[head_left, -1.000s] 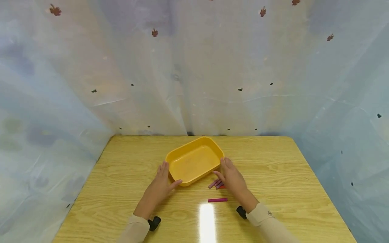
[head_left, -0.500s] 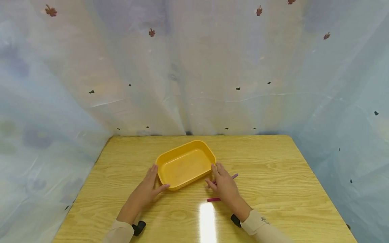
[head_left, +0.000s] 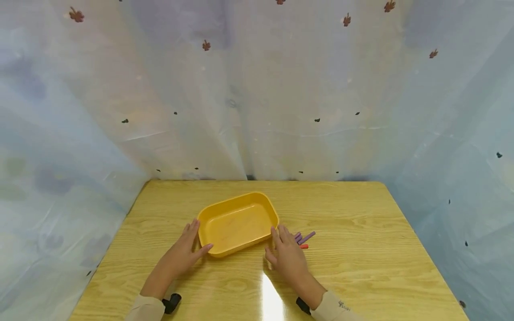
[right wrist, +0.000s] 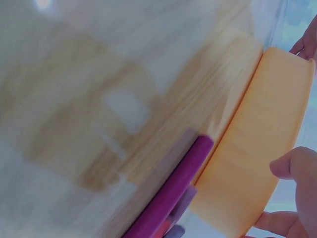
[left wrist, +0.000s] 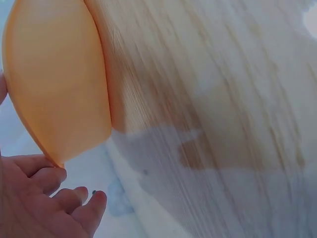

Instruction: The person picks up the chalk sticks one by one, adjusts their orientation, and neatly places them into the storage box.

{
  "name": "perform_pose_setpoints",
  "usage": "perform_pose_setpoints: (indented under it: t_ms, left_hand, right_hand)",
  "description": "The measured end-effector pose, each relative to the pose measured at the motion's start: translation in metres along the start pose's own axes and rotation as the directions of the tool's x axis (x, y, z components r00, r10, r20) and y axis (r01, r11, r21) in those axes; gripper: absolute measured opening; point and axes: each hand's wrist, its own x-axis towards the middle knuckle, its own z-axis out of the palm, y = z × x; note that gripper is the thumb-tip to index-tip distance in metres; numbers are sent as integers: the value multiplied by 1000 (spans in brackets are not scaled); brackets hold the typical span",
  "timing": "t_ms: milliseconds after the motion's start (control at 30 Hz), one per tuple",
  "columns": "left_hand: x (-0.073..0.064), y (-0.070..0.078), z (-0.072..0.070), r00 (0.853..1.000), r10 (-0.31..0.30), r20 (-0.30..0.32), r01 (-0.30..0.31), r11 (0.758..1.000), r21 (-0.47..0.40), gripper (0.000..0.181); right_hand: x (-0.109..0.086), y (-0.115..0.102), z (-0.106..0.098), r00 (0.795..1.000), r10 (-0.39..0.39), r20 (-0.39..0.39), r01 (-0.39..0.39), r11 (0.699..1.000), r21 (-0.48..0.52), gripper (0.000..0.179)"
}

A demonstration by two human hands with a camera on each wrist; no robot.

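A yellow plastic tray point(head_left: 237, 225) lies at a slant on the table, its inside bare. My left hand point(head_left: 182, 252) holds its left near corner, thumb on the near rim and fingers along the left end. In the left wrist view, this hand's index finger point(left wrist: 37, 162) meets the rim. My right hand point(head_left: 289, 256) touches the right end with nearly straight fingers, thumb spread off the near side. Several purple sticks point(head_left: 307, 237) and a red stick point(head_left: 304, 246) lie beyond the right hand. A magenta stick point(right wrist: 173, 183) shows in the right wrist view, but the right hand hides it in the head view.
The wooden table point(head_left: 361, 258) has a bright light reflection near its front. A pale patterned curtain point(head_left: 257, 111) hangs behind the table and along both sides. Black wrist cameras, such as the left one point(head_left: 172, 304), sit below each hand.
The tray has slid left and toward me, both hands moving along with it. More of the purple and red sticks show past the right hand, which now covers the magenta stick.
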Motion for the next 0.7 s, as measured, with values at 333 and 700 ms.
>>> perform_pose_setpoints:
  t_ms: [333, 700]
  left_hand:
    - [-2, 0, 1, 999, -6, -34, 6, 1000, 0, 88]
    - [0, -6, -1, 999, -8, -31, 9, 1000, 30, 86]
  right_hand:
    - [-10, -15, 0, 998, -12, -57, 8, 997, -83, 55]
    - [-21, -35, -12, 999, -49, -5, 46, 972, -230, 52]
